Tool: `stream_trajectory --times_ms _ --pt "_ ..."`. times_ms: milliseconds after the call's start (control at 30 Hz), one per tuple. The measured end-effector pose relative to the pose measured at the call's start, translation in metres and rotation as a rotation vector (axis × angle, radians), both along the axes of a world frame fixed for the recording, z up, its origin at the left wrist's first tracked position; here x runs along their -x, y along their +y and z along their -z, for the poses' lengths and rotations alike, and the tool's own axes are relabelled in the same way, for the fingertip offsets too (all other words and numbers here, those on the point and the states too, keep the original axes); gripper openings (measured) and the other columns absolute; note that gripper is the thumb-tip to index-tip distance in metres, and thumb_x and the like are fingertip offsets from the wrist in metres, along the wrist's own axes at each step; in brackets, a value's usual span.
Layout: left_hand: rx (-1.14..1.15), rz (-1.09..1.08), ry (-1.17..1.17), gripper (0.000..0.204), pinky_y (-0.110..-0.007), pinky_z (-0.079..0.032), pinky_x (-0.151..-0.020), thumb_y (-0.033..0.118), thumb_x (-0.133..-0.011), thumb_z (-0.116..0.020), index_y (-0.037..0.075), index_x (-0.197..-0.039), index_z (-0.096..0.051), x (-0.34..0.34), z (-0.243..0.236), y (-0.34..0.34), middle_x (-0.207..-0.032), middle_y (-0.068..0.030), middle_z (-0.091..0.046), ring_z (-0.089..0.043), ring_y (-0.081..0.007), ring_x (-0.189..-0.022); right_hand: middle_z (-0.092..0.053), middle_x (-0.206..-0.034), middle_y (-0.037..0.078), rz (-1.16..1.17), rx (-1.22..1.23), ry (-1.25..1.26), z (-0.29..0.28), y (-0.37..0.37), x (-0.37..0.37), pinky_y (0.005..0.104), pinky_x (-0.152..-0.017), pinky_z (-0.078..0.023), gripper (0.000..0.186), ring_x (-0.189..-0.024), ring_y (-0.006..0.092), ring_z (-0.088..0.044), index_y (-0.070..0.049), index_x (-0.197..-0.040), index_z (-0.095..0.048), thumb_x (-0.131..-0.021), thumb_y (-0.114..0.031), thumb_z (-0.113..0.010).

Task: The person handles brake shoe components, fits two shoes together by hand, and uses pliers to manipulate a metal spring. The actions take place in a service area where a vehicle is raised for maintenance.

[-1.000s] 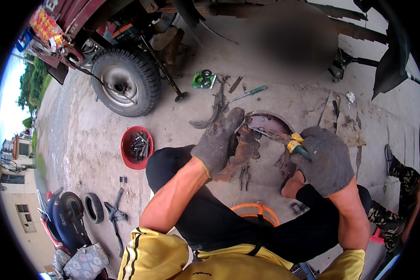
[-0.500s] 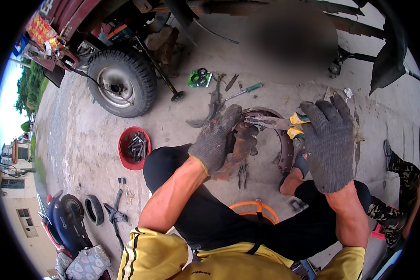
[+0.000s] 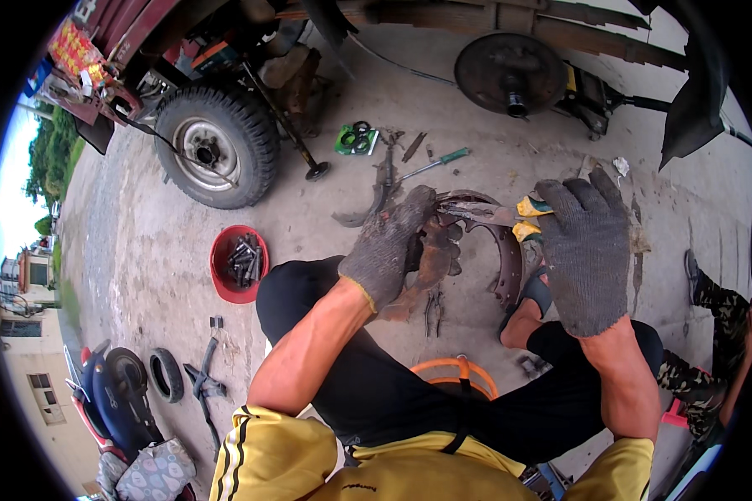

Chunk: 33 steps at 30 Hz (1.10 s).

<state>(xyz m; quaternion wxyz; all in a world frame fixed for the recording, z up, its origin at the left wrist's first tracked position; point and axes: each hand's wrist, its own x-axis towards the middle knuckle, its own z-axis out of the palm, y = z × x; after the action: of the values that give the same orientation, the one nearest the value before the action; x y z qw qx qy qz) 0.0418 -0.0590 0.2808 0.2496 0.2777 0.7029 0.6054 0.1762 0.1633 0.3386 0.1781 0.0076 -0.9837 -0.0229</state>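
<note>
My left hand (image 3: 388, 246), in a dark grey knit glove, is closed around the end of a curved brake shoe (image 3: 510, 269) with rivet holes along its band. A rusty brown metal piece (image 3: 433, 265) shows beside and below its fingers; how the two join is hidden. My right hand (image 3: 586, 250), gloved alike, holds pliers (image 3: 526, 230) with yellow and green handles. Their jaws point left and reach the brake shoe's end beside my left fingertips. Exactly what the jaws grip is too small to tell.
Beyond my hands lie a green-handled screwdriver (image 3: 433, 164), a green package with black rings (image 3: 357, 139) and another brake shoe (image 3: 378, 196). A red bowl of bolts (image 3: 239, 264) stands left, near a truck wheel (image 3: 217, 149). Pliers (image 3: 433, 313) lie between my legs. Someone in camouflage trousers (image 3: 700, 380) is at right.
My right hand and the pliers have shifted slightly up and left. My left hand keeps its hold on the brake shoe, almost unmoved.
</note>
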Motion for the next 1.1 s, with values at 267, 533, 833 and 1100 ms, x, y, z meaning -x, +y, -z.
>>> stream_trajectory --times_ms 267,533,833,1100 --pt "0.265 0.019 0.306 0.039 -0.032 -0.055 -0.079 0.035 -0.108 -0.047 0.002 -0.116 -0.065 -0.004 -0.016 -0.003 -0.099 -0.0095 -0.072 -0.067 -0.0162 -0.085 -0.066 -0.119 0.013 -0.045 -0.021 0.038 -0.001 -0.002 -0.002 0.0566 -0.114 -0.038 0.031 -0.114 0.0326 -0.060 0.002 -0.093 -0.075 -0.066 -0.013 -0.070" --pt "-0.006 0.029 0.107 0.039 -0.032 -0.055 -0.081 0.036 -0.107 -0.049 0.002 -0.111 -0.069 -0.002 -0.007 -0.001 -0.095 -0.0092 -0.073 -0.067 -0.0165 -0.085 -0.065 -0.117 0.012 -0.030 -0.025 0.046 -0.004 -0.007 0.000 0.0526 -0.108 -0.043 0.033 -0.113 0.0306 -0.060 0.002 -0.101 -0.073 -0.072 -0.013 -0.071" --pt "0.033 0.042 -0.008 0.036 -0.033 -0.056 -0.078 0.035 -0.104 -0.052 0.003 -0.111 -0.067 -0.004 -0.003 0.002 -0.097 -0.0108 -0.073 -0.069 -0.0184 -0.085 -0.060 -0.094 0.008 0.037 -0.053 -0.231 -0.010 -0.010 -0.001 0.0438 -0.076 -0.044 0.021 -0.089 0.0270 -0.058 -0.004 -0.087 -0.072 -0.070 -0.015 -0.074" --pt "0.324 0.104 0.529 0.039 -0.040 -0.055 -0.086 0.003 -0.089 -0.060 0.008 -0.127 -0.057 -0.003 0.002 0.001 -0.109 -0.0169 -0.071 -0.070 -0.0344 -0.099 -0.067 -0.093 0.011 0.057 0.079 -0.347 -0.011 -0.006 -0.006 0.0440 -0.076 -0.050 0.021 -0.088 0.0318 -0.063 -0.004 -0.088 -0.075 -0.083 -0.024 -0.072"
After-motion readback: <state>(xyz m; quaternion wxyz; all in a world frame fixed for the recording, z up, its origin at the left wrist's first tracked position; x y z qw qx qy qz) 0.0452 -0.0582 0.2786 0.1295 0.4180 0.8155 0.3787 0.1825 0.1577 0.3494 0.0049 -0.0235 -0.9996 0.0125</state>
